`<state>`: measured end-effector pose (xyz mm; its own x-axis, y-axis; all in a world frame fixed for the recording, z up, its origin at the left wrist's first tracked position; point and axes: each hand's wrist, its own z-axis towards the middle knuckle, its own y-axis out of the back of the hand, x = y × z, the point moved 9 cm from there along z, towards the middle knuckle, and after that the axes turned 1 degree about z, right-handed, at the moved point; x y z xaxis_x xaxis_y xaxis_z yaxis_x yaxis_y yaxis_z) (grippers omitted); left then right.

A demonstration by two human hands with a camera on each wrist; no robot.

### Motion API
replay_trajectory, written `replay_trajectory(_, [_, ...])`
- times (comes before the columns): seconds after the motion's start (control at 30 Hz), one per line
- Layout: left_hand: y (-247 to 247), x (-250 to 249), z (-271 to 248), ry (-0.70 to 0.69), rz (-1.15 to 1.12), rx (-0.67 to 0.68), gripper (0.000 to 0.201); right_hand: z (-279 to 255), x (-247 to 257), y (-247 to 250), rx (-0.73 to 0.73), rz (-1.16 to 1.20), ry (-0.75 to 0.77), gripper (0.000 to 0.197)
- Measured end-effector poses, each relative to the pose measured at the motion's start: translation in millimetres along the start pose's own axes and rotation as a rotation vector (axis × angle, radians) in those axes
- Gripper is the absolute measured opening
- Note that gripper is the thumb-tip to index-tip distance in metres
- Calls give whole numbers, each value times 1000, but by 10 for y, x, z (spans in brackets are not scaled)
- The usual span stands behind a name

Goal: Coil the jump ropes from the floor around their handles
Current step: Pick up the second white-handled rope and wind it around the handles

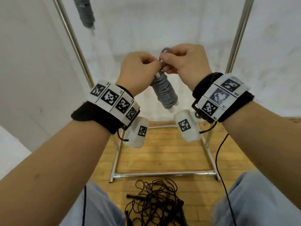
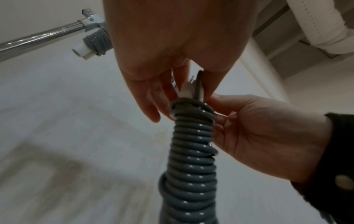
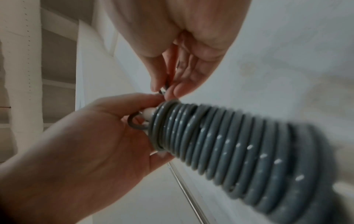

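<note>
Securing the free end of a wound jump rope. The grey rope is already coiled in tight turns around its white handles and hangs tilted in the air between both wrists, above the wooden floor. The left hand pinches the top of the bundle at the white handle tip; the right hand pinches a small grey loop of rope that stands just above the coil. Each grip therefore sits at the upper end, with the whole coil hanging below. Judged from this, the step is tucking the last loop: it likely goes best if the left grip keeps the top turns tight while the right draws the loop snug. A tangled dark rope lies uncoiled on the floor; another grey coil hangs from the metal rack.
</note>
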<state>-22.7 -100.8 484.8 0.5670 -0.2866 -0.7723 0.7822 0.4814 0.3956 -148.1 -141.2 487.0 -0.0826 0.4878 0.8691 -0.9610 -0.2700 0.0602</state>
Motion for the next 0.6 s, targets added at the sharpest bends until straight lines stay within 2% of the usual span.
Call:
replay_trajectory(0.13, [250,-386,243,-82,19,-137,15,209,409,-2,20,29,77,14])
replay_trajectory(0.3, [546,-695,586,-149,-44,-227,18,586,810,-50,-54,-29,117,14])
replay_trajectory(0.6, [1238,-765,1251,-190,-64,-381,10,1401,1166,-611,39,32,81,15])
